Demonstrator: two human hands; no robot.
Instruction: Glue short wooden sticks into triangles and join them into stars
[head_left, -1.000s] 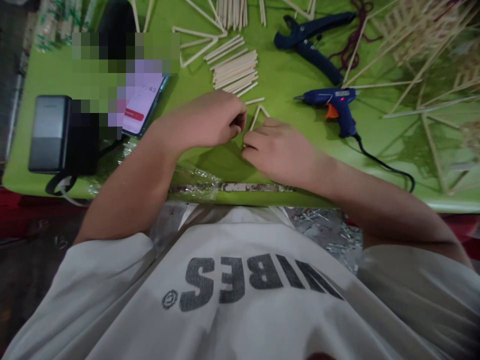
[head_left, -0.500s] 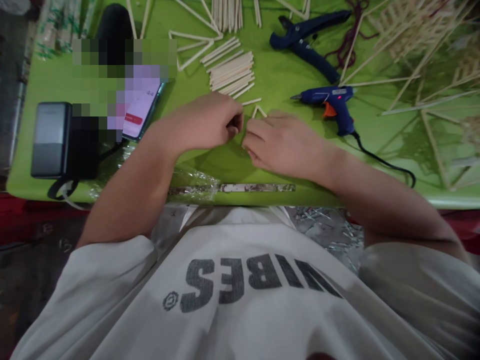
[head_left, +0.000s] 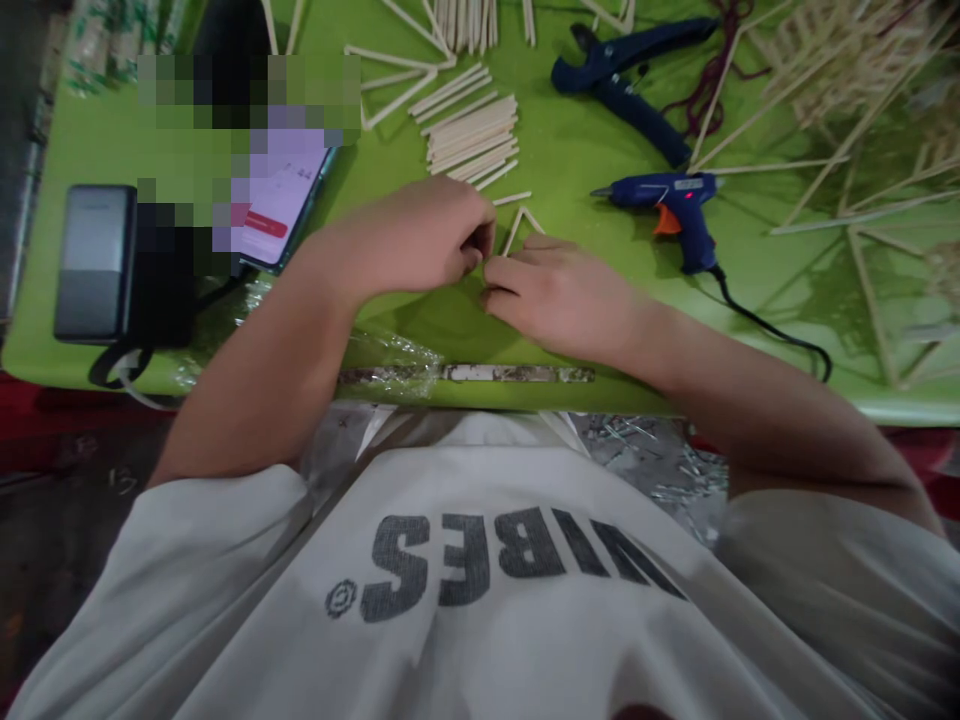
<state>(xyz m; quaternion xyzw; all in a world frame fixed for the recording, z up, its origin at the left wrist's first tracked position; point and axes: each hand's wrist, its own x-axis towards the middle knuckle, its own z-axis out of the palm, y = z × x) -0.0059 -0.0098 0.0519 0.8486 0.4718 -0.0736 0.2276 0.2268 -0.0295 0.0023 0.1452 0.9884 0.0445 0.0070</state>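
A small V of joined wooden sticks [head_left: 514,229] shows just beyond my right hand [head_left: 559,290], whose curled fingers close over its near part. My left hand [head_left: 442,232] is bent inward with fingers pinched, almost touching the right fingertips. What lies in the left pinch, if anything, is hidden. Beyond the left knuckles are a single loose stick [head_left: 513,199] and a pile of short cut sticks [head_left: 474,138]. A blue glue gun [head_left: 686,205] with an orange trigger and a lit red light lies right of my right hand.
Blue cutters [head_left: 630,80] lie behind the glue gun. Stick frames [head_left: 847,165] crowd the right side, and an open stick frame [head_left: 397,85] lies at the back. A phone [head_left: 281,200], a power bank [head_left: 94,262] and clear plastic wrap [head_left: 386,358] are on the left of the green table [head_left: 525,345].
My right hand has shifted slightly toward me, and more of the stick V shows beyond its fingers. The left hand stays nearly in place. The whole view has shifted a little.
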